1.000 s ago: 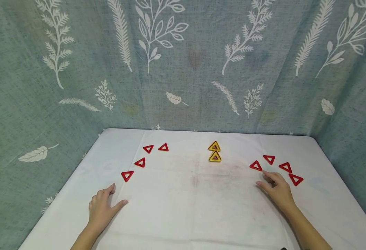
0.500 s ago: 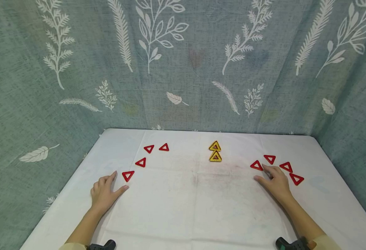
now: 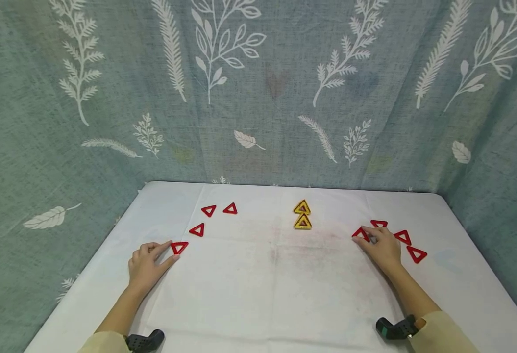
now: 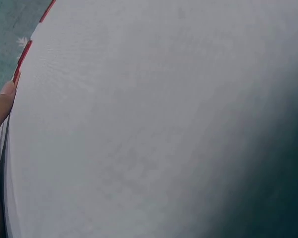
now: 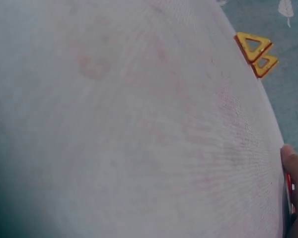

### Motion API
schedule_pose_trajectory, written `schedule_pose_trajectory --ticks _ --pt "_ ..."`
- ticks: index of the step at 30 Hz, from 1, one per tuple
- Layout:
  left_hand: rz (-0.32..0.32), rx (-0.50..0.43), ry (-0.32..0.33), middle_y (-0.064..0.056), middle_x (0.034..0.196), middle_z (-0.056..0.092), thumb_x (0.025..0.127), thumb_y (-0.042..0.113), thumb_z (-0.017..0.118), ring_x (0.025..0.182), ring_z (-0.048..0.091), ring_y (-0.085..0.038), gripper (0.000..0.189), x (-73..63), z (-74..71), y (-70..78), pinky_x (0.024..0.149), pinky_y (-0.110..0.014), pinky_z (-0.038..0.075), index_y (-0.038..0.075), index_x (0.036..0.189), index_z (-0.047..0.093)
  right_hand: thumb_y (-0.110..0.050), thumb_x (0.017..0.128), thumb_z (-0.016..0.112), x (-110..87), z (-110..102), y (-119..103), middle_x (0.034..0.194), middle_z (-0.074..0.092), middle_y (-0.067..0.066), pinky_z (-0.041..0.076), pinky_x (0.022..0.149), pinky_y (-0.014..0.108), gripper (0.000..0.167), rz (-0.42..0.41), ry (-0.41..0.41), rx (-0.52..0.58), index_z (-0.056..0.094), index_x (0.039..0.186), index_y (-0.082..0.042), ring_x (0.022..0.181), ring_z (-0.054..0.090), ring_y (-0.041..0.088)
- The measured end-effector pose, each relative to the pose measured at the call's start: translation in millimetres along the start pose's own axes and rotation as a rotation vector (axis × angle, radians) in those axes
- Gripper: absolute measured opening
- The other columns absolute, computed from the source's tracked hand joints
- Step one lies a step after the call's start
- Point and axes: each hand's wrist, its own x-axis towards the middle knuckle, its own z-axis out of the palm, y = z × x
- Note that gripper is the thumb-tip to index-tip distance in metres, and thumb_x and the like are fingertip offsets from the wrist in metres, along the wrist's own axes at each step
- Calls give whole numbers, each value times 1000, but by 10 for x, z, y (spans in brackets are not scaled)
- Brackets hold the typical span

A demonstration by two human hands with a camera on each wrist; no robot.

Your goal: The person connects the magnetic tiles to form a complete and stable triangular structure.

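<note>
Left hand (image 3: pixel 147 267): grip pinching a red, plastic-looking triangular frame (image 3: pixel 180 243), left on the white-clothed table (image 3: pixel 258 294). Right hand (image 3: pixel 383 250): grip pinching a matching red frame (image 3: pixel 365 235), right. We judge edge-holds suit flat pieces.

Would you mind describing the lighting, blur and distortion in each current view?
Head view: fairly even light, distinct red triangles, faint shadow beside the right forearm; left wrist view: soft white cloth, its edge bowed, dark blur at lower right; right wrist view: dark blur at lower left, edge curved, yellow triangles clearer than the cloth.
</note>
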Motion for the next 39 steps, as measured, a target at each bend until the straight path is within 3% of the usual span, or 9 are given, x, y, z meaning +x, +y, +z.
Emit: schedule_pose_trajectory --ticks 13,21,27,39 --pt "55 18 -16 -20 119 42 84 44 66 108 36 -39 61 31 17 35 88 -55 24 9 133 55 -36 82 72 -18 -24 -41 111 57 23 32 86 55 47 3 -15 2 66 117 -5 103 51 39" --pt "-18 -53 -81 -18 117 45 81 47 69 110 36 -39 62 46 -8 52 90 -55 23 10 129 58 -33 80 74 -50 -50 -27 105 57 19 31 81 50 45 -30 -26 21 67 116 -6 97 51 36" --pt "-60 -63 -138 -19 117 45 81 49 69 110 35 -39 63 63 -47 64 89 -55 23 13 131 57 -38 79 74 -63 -43 -63 106 54 16 27 75 44 49 -35 -117 32 67 119 -9 97 48 34" --pt "-12 -70 -154 -15 103 48 83 35 70 97 38 -31 54 27 -45 172 85 -52 20 10 130 57 -39 76 77 -186 -27 -144 100 55 12 24 71 41 48 -42 -133 51 70 115 -11 87 47 27"
